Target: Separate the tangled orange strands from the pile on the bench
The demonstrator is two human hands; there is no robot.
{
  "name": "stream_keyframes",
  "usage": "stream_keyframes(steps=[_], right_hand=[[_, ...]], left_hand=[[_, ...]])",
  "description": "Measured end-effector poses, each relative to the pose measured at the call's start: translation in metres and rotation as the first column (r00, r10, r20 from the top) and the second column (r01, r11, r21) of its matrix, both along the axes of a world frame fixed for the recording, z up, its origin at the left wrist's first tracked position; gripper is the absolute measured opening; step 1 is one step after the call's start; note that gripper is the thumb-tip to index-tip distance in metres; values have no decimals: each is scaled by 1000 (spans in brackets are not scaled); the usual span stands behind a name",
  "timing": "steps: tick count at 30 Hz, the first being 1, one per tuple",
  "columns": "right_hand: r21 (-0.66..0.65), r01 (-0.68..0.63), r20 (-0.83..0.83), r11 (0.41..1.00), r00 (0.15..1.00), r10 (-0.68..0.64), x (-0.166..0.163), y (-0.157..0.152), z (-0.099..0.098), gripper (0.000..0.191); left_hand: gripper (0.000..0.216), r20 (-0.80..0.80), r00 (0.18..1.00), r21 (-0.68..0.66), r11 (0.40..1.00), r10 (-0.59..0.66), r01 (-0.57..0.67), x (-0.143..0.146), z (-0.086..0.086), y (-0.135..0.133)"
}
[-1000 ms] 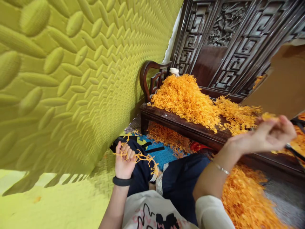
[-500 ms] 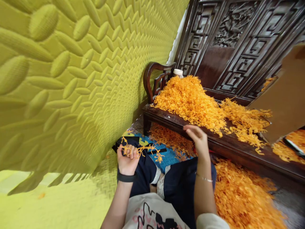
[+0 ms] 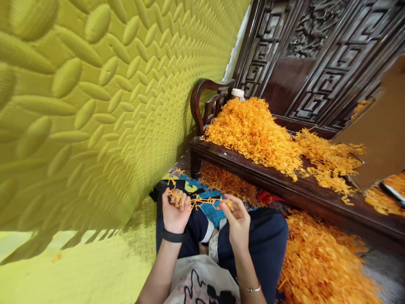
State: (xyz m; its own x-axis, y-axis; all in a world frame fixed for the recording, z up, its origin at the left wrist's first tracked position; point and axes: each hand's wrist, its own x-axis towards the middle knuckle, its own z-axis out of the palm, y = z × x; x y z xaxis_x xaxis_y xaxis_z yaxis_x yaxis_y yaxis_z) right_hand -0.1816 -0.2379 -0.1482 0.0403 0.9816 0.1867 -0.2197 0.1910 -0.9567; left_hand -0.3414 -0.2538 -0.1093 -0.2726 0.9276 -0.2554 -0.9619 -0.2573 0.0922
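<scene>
Thin orange branching strands [image 3: 205, 202] stretch between my two hands above my lap. My left hand [image 3: 176, 213] is closed around one end, with loose pieces sticking up past its fingers. At the other end, my right hand [image 3: 236, 217] pinches the strands between thumb and fingers. The strands look like soft plastic, but I cannot make out exactly what they are. A big heap of similar orange pieces [image 3: 253, 135] lies on the dark wooden bench [image 3: 221, 157] ahead of me to the right.
More orange pieces [image 3: 319, 257] are piled on the floor to my right, and others lie under the bench. A cardboard sheet [image 3: 376, 126] leans on the bench. Behind the heap stands a white-lidded jar [image 3: 238, 93]. A yellow-green textured mat [image 3: 104, 105] rises at my left.
My right hand has moved left and down from near the bench edge and now grips the free end of the strands. My left hand has shifted slightly right, still holding them.
</scene>
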Motion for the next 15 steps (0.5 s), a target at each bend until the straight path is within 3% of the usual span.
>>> stream_keyframes(steps=[8, 15], right_hand=[[76, 137, 69, 988, 987, -142, 40, 3, 7, 16], [209, 382, -60, 900, 924, -379, 63, -1, 35, 9]], left_hand=[[48, -55, 963, -39, 964, -265, 263, 15, 7, -6], [49, 40, 849, -11, 850, -526, 527, 53, -1, -13]])
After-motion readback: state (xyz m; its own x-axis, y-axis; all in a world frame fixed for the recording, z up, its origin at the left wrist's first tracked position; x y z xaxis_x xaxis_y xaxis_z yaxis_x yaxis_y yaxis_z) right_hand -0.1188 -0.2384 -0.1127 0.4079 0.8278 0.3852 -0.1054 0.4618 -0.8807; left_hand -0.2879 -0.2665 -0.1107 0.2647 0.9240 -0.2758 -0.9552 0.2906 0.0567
